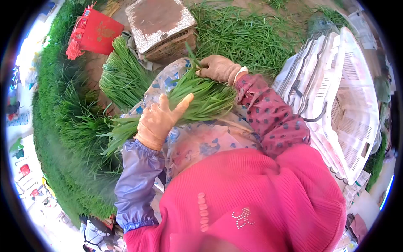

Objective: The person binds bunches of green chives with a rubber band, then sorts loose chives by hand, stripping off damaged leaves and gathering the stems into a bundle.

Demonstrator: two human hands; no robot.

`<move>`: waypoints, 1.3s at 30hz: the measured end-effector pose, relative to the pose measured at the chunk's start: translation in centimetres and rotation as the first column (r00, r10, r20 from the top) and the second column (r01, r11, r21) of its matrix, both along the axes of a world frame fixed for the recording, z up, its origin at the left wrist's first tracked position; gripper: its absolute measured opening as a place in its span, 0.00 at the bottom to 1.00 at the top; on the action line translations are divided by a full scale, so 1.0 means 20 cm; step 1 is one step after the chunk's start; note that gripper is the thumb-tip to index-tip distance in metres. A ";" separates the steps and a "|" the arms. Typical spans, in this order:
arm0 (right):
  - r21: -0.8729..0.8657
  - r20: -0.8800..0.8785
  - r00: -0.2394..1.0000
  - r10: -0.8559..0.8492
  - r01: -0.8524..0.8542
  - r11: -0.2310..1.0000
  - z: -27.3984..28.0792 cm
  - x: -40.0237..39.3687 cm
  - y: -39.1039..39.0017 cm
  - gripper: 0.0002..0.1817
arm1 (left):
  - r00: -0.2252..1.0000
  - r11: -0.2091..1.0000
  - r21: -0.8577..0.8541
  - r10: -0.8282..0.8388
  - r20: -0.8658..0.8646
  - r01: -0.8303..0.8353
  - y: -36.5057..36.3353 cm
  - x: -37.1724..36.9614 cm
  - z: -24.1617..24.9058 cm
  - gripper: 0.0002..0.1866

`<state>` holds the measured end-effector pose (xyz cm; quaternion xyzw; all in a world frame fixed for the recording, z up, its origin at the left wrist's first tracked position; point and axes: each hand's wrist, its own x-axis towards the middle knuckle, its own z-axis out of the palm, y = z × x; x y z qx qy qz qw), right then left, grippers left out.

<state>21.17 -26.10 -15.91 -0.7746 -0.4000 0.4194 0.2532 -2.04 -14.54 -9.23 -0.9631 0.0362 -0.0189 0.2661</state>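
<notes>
A loose bunch of garlic chives point(201, 98), long flat green leaves, lies across my lap on a clear apron with a blue pattern point(210, 143). My left hand point(156, 124), in a tan glove, rests over the left part of the bunch. Its thumb and forefinger are spread apart; the other fingers are partly hidden. At the far end of the bunch, my right hand point(220, 69), gloved too, has its fingers closed on some leaves. A few blades stick up beyond those fingertips.
Tied chives point(124, 77) stand at left, beside a tall bank of greens point(54, 138). A red bag point(97, 33) with red strands and a box-like stool point(161, 25) are ahead. Loose leaves point(247, 38) cover the ground. White plastic crates point(348, 105) stand at right.
</notes>
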 end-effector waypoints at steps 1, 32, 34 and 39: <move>0.091 -0.067 0.997 -0.029 0.035 0.995 -0.03 -0.03 0.00 0.25 | 1.000 1.000 -0.021 -0.009 0.010 0.009 0.00 -0.02 0.01 0.42; 0.079 -0.616 0.763 0.194 -0.185 0.980 0.04 0.06 -0.18 0.46 | 0.822 0.040 -0.905 0.435 -0.366 -0.424 0.12 -0.17 0.16 0.36; 0.002 -0.603 0.785 0.144 -0.179 0.984 0.16 0.05 -0.19 0.32 | 0.888 0.159 -0.927 0.380 -0.259 -0.339 0.13 -0.20 0.07 0.40; 0.134 -0.418 0.908 0.028 0.031 0.991 0.21 0.11 -0.18 0.26 | 0.785 -0.815 -0.516 0.130 -0.605 -0.263 0.12 -0.22 -0.06 0.38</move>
